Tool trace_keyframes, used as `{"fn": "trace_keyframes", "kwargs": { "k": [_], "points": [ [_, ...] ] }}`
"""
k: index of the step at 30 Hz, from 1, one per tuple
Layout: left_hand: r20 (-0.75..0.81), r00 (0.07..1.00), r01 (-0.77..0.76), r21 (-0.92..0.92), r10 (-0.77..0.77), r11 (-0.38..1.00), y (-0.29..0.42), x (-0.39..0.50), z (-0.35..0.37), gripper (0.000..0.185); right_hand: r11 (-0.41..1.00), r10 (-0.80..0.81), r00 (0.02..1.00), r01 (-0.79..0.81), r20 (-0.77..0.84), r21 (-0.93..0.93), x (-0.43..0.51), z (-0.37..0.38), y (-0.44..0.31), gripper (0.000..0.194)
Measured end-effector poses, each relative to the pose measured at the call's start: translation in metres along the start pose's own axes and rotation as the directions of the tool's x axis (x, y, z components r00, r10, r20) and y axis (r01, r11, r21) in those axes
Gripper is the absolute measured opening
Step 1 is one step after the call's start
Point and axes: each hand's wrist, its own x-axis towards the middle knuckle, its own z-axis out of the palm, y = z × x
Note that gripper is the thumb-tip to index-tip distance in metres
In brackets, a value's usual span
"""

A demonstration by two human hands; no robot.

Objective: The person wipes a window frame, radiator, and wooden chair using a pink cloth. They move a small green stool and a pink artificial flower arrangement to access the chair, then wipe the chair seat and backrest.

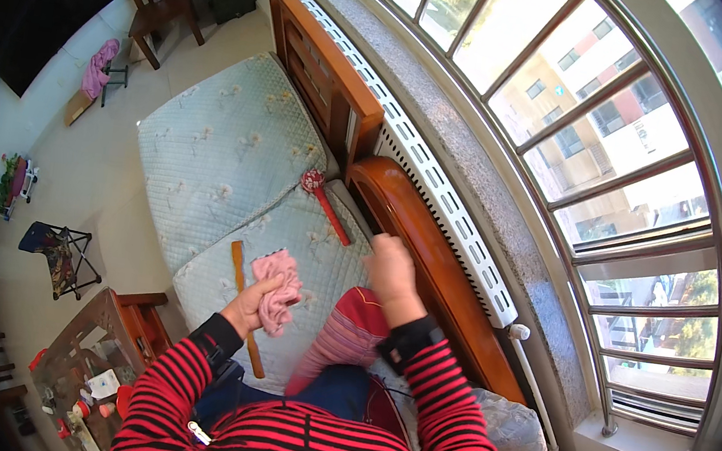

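Note:
My left hand (248,305) grips a crumpled pink cloth (277,289) above the bed, and part of the cloth hangs below my fingers. Under it, a long flat wooden stick (239,267) lies on the pale blue quilted bed cover (213,160). My right hand (393,267) is curled into a fist, slightly blurred, with nothing visible in it. It hovers between my bent leg in pink and red striped fabric (341,334) and the curved wooden headboard (429,247). A red-handled mallet (328,213) with a round patterned head rests on the cover beyond that hand.
A white slotted radiator cover (450,216) and a stone sill (466,137) run behind the headboards, below a barred window. To the left are a folding stool (63,256) and a glass-topped table (76,339) with several small items. A wooden chair (161,5) stands farther off.

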Motion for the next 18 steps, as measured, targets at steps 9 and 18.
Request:
{"fn": "trace_keyframes", "kwargs": {
  "k": [9, 18],
  "points": [
    [-0.166, 0.986, -0.03, -0.185, -0.001, 0.982, -0.034, -0.091, -0.094, 0.048, 0.903, -0.204, 0.976, 0.219, 0.078, -0.369, 0.07, 0.022, 0.085, 0.089],
    [-0.323, 0.946, -0.114, -0.28, 0.018, 0.953, -0.05, -0.081, -0.121, 0.05, 0.898, -0.189, 0.978, 0.138, -0.083, -0.419, 0.107, 0.042, 0.075, 0.085]
  ]
}}
